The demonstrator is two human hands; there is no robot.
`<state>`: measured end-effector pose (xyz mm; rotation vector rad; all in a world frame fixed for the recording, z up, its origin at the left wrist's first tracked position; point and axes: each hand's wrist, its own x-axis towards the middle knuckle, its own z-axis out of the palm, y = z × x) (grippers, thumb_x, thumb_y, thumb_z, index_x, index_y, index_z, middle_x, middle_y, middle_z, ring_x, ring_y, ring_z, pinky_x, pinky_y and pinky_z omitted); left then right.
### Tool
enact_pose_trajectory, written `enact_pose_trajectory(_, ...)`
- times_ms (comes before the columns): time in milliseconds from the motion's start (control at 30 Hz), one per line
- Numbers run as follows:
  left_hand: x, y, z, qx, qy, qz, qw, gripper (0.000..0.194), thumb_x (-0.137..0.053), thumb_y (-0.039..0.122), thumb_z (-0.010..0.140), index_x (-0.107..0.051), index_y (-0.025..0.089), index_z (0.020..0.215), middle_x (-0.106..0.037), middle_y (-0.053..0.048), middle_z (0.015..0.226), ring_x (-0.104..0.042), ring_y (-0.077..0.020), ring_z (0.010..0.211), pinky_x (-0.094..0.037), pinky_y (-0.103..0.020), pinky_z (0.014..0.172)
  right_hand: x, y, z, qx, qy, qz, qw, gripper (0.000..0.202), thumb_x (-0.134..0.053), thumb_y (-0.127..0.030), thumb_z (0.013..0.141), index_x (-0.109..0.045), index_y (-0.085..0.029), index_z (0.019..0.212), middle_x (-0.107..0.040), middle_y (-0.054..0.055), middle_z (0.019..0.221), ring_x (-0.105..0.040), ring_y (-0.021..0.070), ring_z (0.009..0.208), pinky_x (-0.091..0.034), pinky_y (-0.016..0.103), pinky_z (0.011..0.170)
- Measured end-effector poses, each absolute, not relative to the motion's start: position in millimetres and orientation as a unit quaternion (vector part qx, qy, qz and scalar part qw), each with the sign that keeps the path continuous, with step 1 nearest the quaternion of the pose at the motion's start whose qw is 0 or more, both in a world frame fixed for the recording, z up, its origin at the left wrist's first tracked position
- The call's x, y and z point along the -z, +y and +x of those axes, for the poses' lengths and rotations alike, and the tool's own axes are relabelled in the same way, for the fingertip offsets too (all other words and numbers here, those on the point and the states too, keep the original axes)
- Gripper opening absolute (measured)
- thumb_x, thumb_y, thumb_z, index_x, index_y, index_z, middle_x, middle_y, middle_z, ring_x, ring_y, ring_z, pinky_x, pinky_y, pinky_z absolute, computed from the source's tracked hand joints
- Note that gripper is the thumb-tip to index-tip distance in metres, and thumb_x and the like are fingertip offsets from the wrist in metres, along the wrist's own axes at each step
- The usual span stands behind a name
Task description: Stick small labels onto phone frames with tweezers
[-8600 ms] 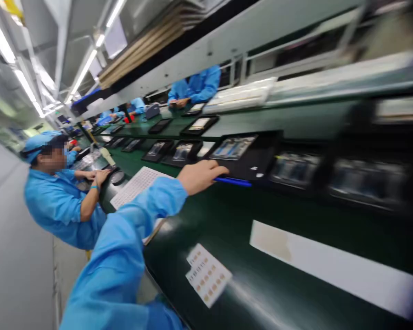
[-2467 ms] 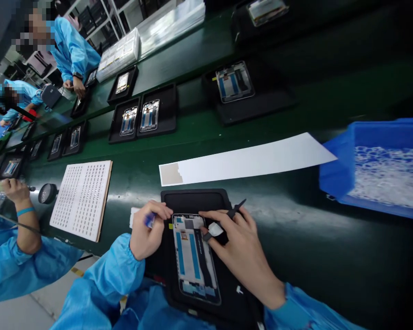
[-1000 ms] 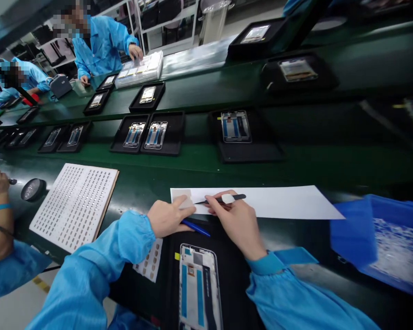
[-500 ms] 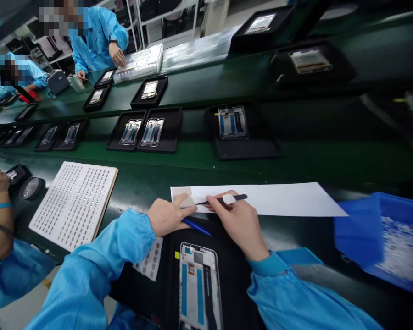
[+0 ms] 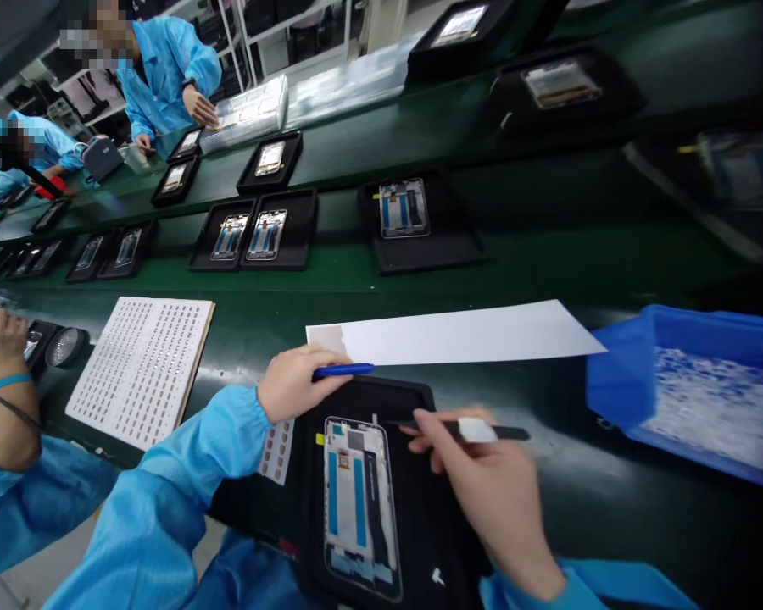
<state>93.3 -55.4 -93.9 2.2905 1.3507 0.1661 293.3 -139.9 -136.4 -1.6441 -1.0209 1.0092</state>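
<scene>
Tabletop [image 5: 247, 339] of dark green colour runs across the view. At its right side stands a blue bin [image 5: 616, 373], which holds many small white pieces [image 5: 715, 407]. Nearest to the person lies a black tray [image 5: 420, 525]. Behind the tray is a long strip of white paper [image 5: 451, 335], and at left a white board [image 5: 191, 364] with rows of small dark pieces [image 5: 136, 364].

Inside the tray rests a phone frame [image 5: 356, 508] with a yellow tab [image 5: 320, 439] at its upper left. The right hand [image 5: 499, 483], slightly blurred, grasps black tweezers [image 5: 512, 433] with white wrapping [image 5: 476, 430]. These point to the upper right corner of the frame, where a tiny pale bit [image 5: 375, 418] shows; I cannot tell if they grip it. The left hand [image 5: 292, 385] grasps a blue pen-shaped tool [image 5: 344, 370] near the tray's upper left edge. Just below this hand lies a sheet of brown stickers [image 5: 276, 453]. One white scrap [image 5: 437, 578] is in the tray, right of the frame.
</scene>
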Motion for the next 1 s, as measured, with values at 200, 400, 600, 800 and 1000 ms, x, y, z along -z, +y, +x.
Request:
enact_pose_trajectory(200,96.3,-67.4,114.4,0.097,0.466,0.816,0.327,0.022,-0.057,0.038,0.089,-0.071,0.020,0.089,-0.069,0.001,0.070,-0.065,-0.0166,0.066,-0.041,-0.022,0.056,147.1,-157.7,281.8,-0.357,-0.481,-0.665,0.446,0.036,-0.062,-0.052,0.082,-0.062,-0.020,0.065,-0.066,0.005,0.064,-0.065,0.0191,0.053,-0.051,0.029,0.051)
enact_pose_trajectory(400,98.0,-63.6,116.9,0.139,0.458,0.820,0.314,0.024,-0.053,0.038,0.090,-0.069,0.021,0.094,-0.070,-0.001,0.077,-0.067,-0.0180,0.075,-0.040,-0.023,0.059,153.9,-156.6,283.3,-0.336,-0.511,-0.660,0.436,0.034,-0.061,-0.050,0.085,-0.061,-0.021,0.067,-0.067,0.003,0.063,-0.065,0.0180,0.053,-0.049,0.027,0.050)
enact_pose_trajectory(600,95.7,-62.9,117.6,0.155,0.463,0.813,0.317,0.024,-0.052,0.039,0.090,-0.069,0.022,0.095,-0.070,-0.001,0.075,-0.066,-0.0186,0.073,-0.040,-0.023,0.059,158.1,-158.7,283.3,-0.325,-0.528,-0.658,0.428,0.033,-0.061,-0.048,0.086,-0.062,-0.021,0.067,-0.067,0.002,0.064,-0.064,0.0168,0.052,-0.047,0.027,0.048)
enact_pose_trajectory(800,94.3,-62.9,118.8,0.160,0.470,0.806,0.323,0.024,-0.052,0.038,0.090,-0.070,0.023,0.096,-0.069,-0.001,0.073,-0.066,-0.0188,0.072,-0.040,-0.023,0.058,155.5,-157.4,282.6,-0.320,-0.529,-0.659,0.428,0.033,-0.061,-0.048,0.086,-0.061,-0.021,0.068,-0.067,0.001,0.062,-0.063,0.0162,0.049,-0.046,0.026,0.045)
enact_pose_trajectory(1000,93.6,-63.3,119.7,0.160,0.468,0.807,0.323,0.024,-0.053,0.039,0.089,-0.069,0.024,0.099,-0.070,-0.001,0.077,-0.068,-0.0197,0.075,-0.045,-0.024,0.063,153.0,-157.7,282.3,-0.316,-0.539,-0.654,0.428,0.030,-0.060,-0.045,0.087,-0.061,-0.021,0.069,-0.066,0.001,0.061,-0.063,0.0159,0.049,-0.047,0.026,0.046)
